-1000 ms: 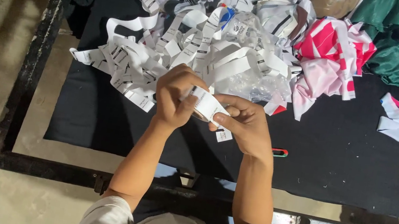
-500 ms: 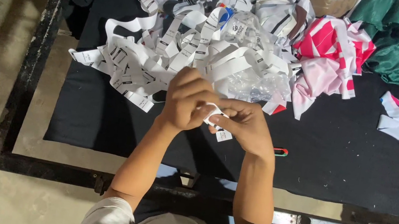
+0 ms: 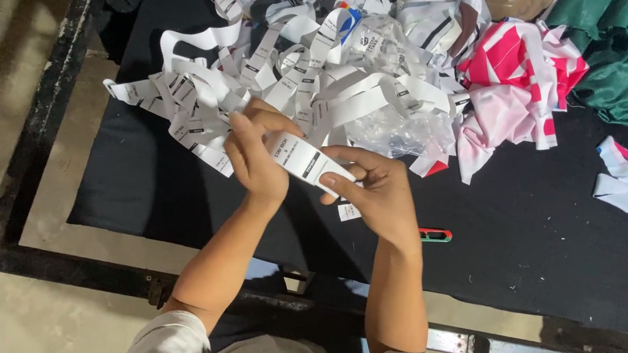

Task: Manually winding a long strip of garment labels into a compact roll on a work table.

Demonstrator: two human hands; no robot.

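My left hand (image 3: 253, 160) had drawn back, both hands pinching the white label strip (image 3: 306, 160), its long axis slanting toward my right hand (image 3: 378, 197).

Black-clothed table (image 3: 534, 270) under label strips (image 3: 329, 78)

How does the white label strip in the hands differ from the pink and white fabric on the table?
The white label strip is narrow, with dark print, pinched between left hand and right hand. The pink and white fabric is a broad, crumpled, boldly striped heap, untouched on the black table. Both are limp, soft material.
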